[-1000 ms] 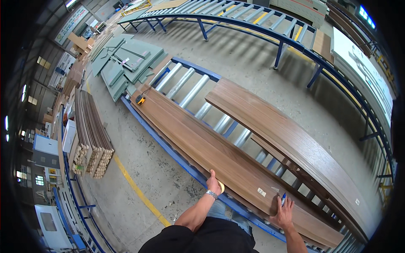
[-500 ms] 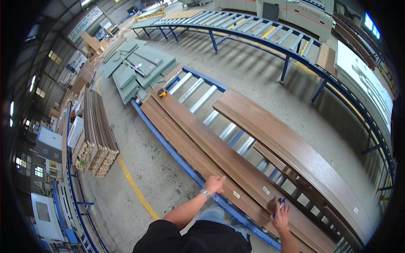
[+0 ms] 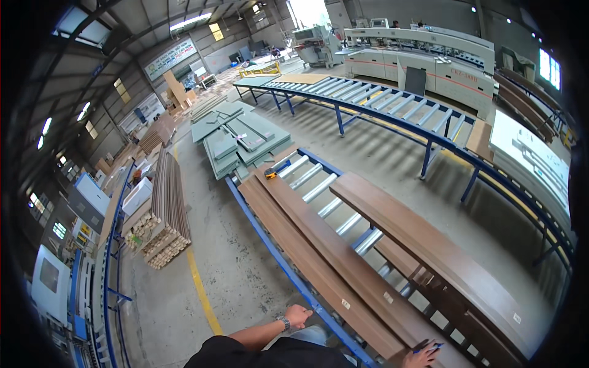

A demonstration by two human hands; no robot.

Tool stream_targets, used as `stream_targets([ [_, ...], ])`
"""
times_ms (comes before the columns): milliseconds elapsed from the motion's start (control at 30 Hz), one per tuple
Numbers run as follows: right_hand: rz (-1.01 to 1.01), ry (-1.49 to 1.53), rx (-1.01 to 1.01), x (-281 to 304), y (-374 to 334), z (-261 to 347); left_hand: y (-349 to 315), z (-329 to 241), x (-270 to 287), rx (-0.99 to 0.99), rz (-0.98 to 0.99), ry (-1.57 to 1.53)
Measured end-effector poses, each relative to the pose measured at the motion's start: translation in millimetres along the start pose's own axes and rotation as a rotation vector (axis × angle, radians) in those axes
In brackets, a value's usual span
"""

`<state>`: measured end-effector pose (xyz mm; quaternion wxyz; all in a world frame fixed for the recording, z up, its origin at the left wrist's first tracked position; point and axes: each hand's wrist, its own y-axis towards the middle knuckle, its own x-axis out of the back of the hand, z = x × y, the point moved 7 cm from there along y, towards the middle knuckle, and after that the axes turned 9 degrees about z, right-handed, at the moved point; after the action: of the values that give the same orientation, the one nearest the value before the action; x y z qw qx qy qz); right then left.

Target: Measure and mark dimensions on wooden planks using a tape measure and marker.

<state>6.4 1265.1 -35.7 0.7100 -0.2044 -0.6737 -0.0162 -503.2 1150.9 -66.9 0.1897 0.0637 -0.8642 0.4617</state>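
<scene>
Looking at two long, flat, brown wood-grain boards [image 3: 353, 270], lying lengthwise side by side on a blue-framed metal roller conveyor [image 3: 319, 189]. Holding a slim blue pen [image 3: 434, 348] in a narrow grip with the right hand [image 3: 419, 357], down by the near ends. Can't tell about anything inside the left hand's [image 3: 299, 316] curled grip, right beside the rail. Probably heavyish, stiff, slightly slick, chippable at corners; best grab both long edges, hands well apart.
</scene>
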Motion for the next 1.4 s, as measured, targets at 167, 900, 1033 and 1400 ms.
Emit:
stream_targets([
  [167,-0.222,0.22,-0.098,-45.7,30.3,-30.0,-5.2,38.4,2.4,0.122,0.028,0.177],
  [900,-0.027,0.585,0.762,-27.3,-149.0,361.7,14.3,261.1,132.1,-0.363,-0.098,0.803],
  [1033,0.1,0.573,0.782,-28.2,-179.1,459.7,17.1,376.2,206.5,0.136,-0.226,-0.565],
  [1400,0.316,0.583,1.057,-19.9,-216.6,766.5,-5.6,462.5,303.5,0.133,-0.535,-1.316],
])
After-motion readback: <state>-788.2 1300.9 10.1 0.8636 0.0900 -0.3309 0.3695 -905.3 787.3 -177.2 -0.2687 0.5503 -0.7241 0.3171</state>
